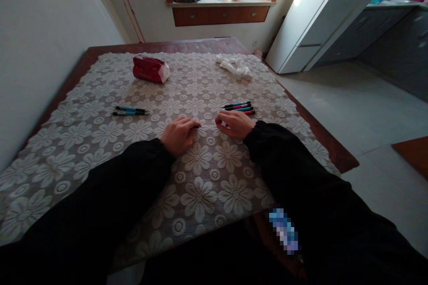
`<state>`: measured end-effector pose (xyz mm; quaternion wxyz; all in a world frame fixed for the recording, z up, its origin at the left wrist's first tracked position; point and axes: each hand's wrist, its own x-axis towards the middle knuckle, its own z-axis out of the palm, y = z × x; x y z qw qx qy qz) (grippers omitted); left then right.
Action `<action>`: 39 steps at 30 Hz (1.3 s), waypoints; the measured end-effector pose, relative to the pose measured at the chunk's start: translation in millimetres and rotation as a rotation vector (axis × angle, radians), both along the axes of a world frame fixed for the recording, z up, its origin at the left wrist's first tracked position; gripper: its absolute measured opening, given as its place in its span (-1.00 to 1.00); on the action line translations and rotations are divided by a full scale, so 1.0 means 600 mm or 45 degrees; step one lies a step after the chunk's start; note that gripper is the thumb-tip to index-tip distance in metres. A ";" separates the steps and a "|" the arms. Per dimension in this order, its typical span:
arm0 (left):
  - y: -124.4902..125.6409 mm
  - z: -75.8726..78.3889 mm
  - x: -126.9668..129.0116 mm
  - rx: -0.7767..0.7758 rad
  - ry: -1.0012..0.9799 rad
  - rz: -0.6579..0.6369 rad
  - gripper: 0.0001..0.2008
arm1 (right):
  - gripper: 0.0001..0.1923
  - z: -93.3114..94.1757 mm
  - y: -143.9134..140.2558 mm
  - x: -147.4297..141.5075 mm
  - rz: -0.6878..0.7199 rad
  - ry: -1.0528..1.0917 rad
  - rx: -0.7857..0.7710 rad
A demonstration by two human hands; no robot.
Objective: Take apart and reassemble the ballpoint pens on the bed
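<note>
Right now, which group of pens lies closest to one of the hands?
The bunch of pens just beyond the right hand, nearly touching its knuckles. The two blue pens lie well apart, off to the left of the left hand.

**Clearance around hands on bench**

Both hands (180, 136) (234, 124) rest mid-bench (100, 142), a thin rod between them. Just beyond right hand: cluster of pens (239, 107), nearly touching the knuckles, blocks a straight forward reach. Left-forward: two pens (130, 110), near but apart from left hand. Open lace between the two pen groups. Far side: red packet (150, 69) left, white crumpled cloth (234, 66) right, gap between them. Wall (40, 53) bounds bench's left edge.
</note>
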<state>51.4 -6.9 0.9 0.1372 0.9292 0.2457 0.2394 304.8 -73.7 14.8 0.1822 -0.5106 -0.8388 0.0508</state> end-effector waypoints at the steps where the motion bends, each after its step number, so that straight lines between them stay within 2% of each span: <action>1: 0.000 -0.001 0.000 0.001 0.002 -0.002 -0.76 | -0.89 0.000 0.000 -0.001 0.002 0.005 0.000; 14: -0.002 0.000 0.001 0.004 -0.033 -0.046 -0.77 | -0.88 -0.006 -0.004 -0.012 0.030 0.017 0.051; 21: -0.002 0.002 0.001 -0.002 -0.042 0.015 -0.78 | -0.91 0.001 -0.006 -0.013 -0.051 0.037 0.069; 33: -0.001 0.004 0.001 -0.019 -0.047 -0.005 -0.79 | -0.88 -0.007 -0.004 -0.012 -0.036 0.069 0.078; 35: -0.001 0.005 0.001 -0.030 -0.060 0.009 -0.79 | -0.84 -0.006 -0.004 -0.010 -0.049 0.103 0.063; 39: 0.000 0.007 0.001 -0.053 -0.103 0.016 -0.80 | -0.60 -0.002 -0.003 -0.006 -0.106 0.132 0.020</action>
